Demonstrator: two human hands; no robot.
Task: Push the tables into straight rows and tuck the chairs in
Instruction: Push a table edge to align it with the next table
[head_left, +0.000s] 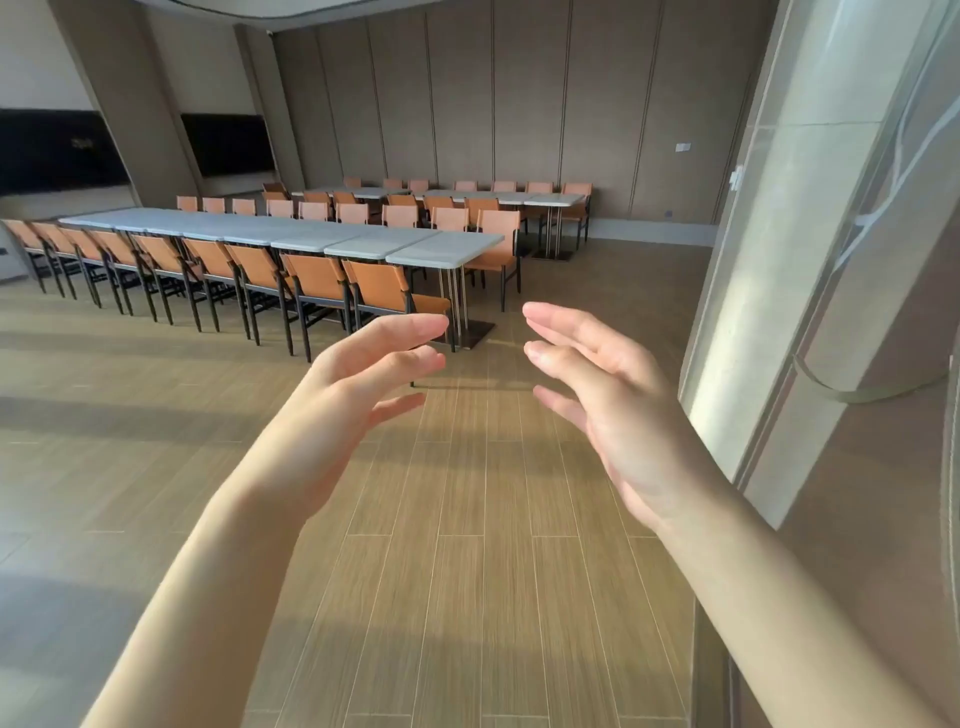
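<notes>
While both my left hand and right hand hang empty with fingers relaxed and spread, the near desk row lies far ahead, running leftward, its end chair nearer my left.

Tables: pale grey tops, metal legs, joined end to end in two long rows, well beyond both hands. Chairs: orange, dark frames, tucked along both sides.
</notes>
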